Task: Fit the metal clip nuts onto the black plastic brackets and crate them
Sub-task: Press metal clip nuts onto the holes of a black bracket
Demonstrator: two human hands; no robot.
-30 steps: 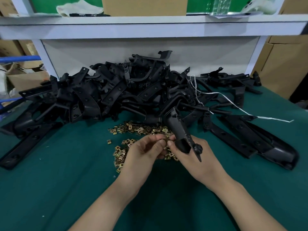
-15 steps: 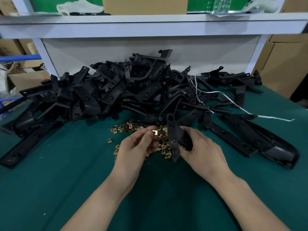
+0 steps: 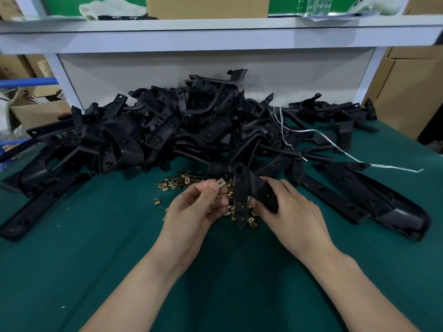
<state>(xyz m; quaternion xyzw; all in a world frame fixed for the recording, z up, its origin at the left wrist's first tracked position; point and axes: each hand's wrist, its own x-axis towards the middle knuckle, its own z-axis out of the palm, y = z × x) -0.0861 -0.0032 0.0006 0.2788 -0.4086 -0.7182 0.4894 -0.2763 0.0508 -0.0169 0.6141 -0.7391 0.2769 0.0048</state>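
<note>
Now ready for fitting.
The left hand (image 3: 199,207) has raised its pinched clip nut (image 3: 221,182) beside the bracket (image 3: 241,197) the right hand (image 3: 287,207) grips.

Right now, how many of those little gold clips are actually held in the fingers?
1: a clip nut pinched by the left hand, beside the bracket gripped by the right hand. More may hide inside the curled left palm; the rest lie loose in a pile.
</note>
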